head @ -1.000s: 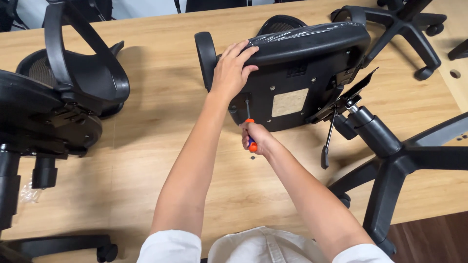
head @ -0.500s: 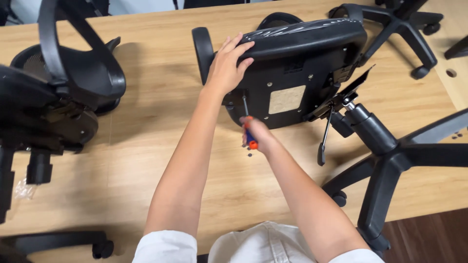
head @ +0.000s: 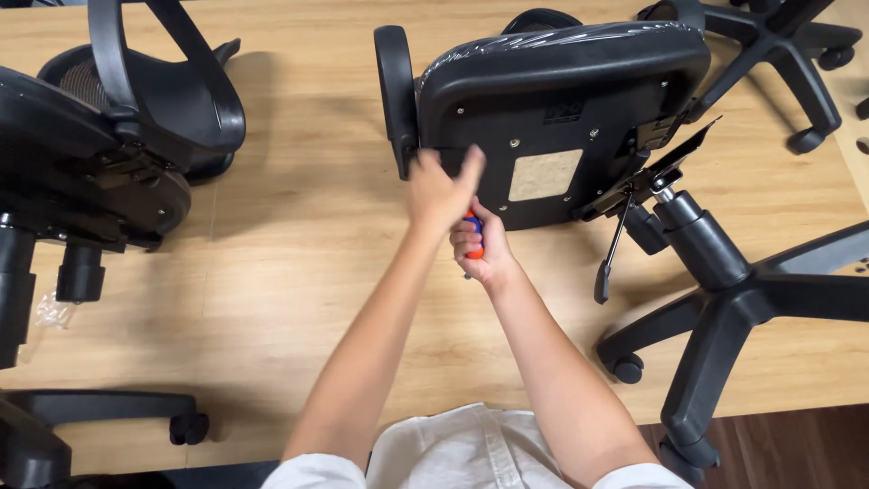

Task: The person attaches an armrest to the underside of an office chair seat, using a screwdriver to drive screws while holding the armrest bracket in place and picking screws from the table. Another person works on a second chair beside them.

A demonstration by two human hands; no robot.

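Observation:
A black office chair lies on its side on the wooden table, the underside of its seat (head: 561, 118) facing me with a tan label in the middle. My right hand (head: 478, 246) grips a screwdriver with an orange and blue handle (head: 473, 237), just below the seat's lower left corner. My left hand (head: 441, 186) hovers right above it, fingers loosely curled and thumb up, holding nothing, close to the chair's armrest (head: 396, 91). The screwdriver's shaft is hidden behind my hands.
The chair's gas column and star base (head: 724, 290) with casters stretch to the right. A second black chair (head: 109, 136) lies at the left, another base (head: 778, 45) at the top right. A small plastic bag (head: 52, 312) lies at the left edge. The table's front edge (head: 778, 418) is near me.
My left hand has come off the seat's upper edge and dropped down next to my right hand. The right hand still holds the screwdriver at about the same spot.

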